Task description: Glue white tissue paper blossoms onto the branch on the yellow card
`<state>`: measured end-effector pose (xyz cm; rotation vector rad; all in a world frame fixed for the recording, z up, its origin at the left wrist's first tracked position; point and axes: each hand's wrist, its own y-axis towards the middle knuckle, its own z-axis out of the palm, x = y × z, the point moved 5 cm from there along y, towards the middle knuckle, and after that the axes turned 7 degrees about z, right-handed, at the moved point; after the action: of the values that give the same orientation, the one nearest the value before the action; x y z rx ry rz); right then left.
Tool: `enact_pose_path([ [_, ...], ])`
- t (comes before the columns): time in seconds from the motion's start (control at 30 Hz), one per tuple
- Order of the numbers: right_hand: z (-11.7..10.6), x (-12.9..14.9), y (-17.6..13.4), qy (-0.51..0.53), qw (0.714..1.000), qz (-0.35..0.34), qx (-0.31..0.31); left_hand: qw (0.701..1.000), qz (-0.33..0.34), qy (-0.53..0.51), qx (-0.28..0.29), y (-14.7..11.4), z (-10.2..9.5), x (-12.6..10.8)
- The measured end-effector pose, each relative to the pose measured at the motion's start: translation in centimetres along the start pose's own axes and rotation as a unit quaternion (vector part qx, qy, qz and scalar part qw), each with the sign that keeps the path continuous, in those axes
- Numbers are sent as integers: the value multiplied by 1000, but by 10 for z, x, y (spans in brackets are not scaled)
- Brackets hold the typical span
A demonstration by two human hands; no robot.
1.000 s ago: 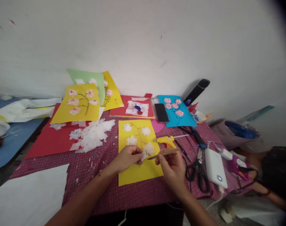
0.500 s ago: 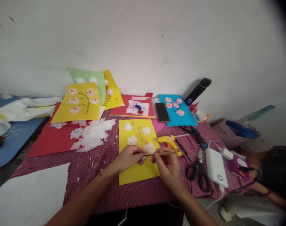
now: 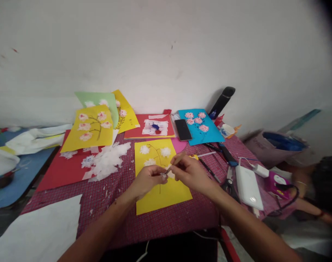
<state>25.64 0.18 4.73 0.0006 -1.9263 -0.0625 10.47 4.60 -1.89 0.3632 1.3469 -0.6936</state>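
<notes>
My left hand [image 3: 151, 180] pinches a small piece of white tissue paper [image 3: 163, 175] above a yellow sheet [image 3: 146, 203]. In my right hand [image 3: 189, 173] is a thin brown stick [image 3: 178, 159], tilted so that its lower end meets the tissue at my left fingertips. White tissue flowers [image 3: 166, 152] sit on the yellow sheet along a drawn brown branch [image 3: 158, 150]. My right hand partly covers one flower. Behind that hand, only a bit of the yellow glue gun [image 3: 193, 157] shows, with a pale glue stick [image 3: 207, 154] at its back.
White tissue pieces [image 3: 109, 160] lie on red paper at left, below finished flower pictures [image 3: 89, 127]. A phone [image 3: 183, 130] and blue flower picture [image 3: 202, 127] are at the back. Scissors [image 3: 230, 185] and a white power bank [image 3: 249, 188] lie right. Another person's arm [image 3: 309, 207] shows far right.
My right hand has raised the stick from nearly level to a steep tilt and now covers most of the glue gun. The left hand still pinches the tissue; the view has shifted slightly.
</notes>
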Motion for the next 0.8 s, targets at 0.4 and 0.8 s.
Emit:
enact_pose_path([
  [0.4,-23,7,54,-158,986,-35,45,895,130,423,52,39,9,-38],
  [0.8,-17,-27,60,-240,970,2,47,836,156,513,116,58,15,-16],
])
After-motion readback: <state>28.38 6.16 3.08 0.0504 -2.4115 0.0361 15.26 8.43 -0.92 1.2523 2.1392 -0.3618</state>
